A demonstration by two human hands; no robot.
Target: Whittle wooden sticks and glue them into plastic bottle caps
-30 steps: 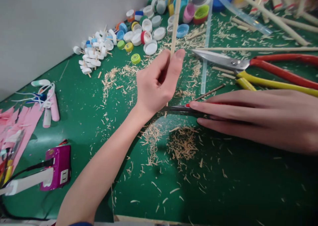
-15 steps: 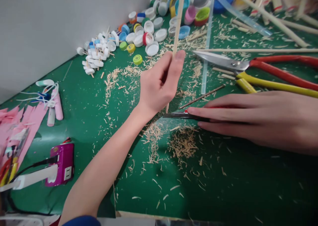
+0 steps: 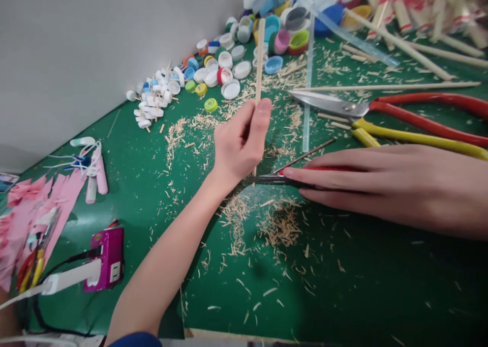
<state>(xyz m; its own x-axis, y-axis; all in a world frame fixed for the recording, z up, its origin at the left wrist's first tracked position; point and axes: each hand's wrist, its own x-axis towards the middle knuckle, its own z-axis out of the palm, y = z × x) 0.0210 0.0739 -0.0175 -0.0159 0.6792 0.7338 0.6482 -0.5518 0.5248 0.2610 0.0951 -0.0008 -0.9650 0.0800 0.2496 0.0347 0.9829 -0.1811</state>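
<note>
My left hand (image 3: 244,141) is closed around a thin, pale wooden stick (image 3: 260,62), held close to upright. Its lower end comes out beneath my fist and meets the dark blade of a knife (image 3: 269,179). With fingers stretched along its black and red handle, my right hand (image 3: 381,186) grips that knife, blade pointing left. My palm hides part of the handle. Under the blade lies a heap of curled wood shavings (image 3: 282,225). A thin brown stick (image 3: 305,154) rests just beyond my right fingertips.
Large shears (image 3: 346,105) with red and yellow handles lie beyond my right hand. Bottle caps (image 3: 224,59) pile up along the wall. Clear plastic strips (image 3: 308,92) and wooden rods (image 3: 404,34) lie at upper right. At left are pink strips (image 3: 64,199) and a magenta box (image 3: 110,258) with cables.
The stick has come down in the view; its top end now shows and its lower tip reaches just below the blade. Both hands keep their grips. The camera view has shifted slightly.
</note>
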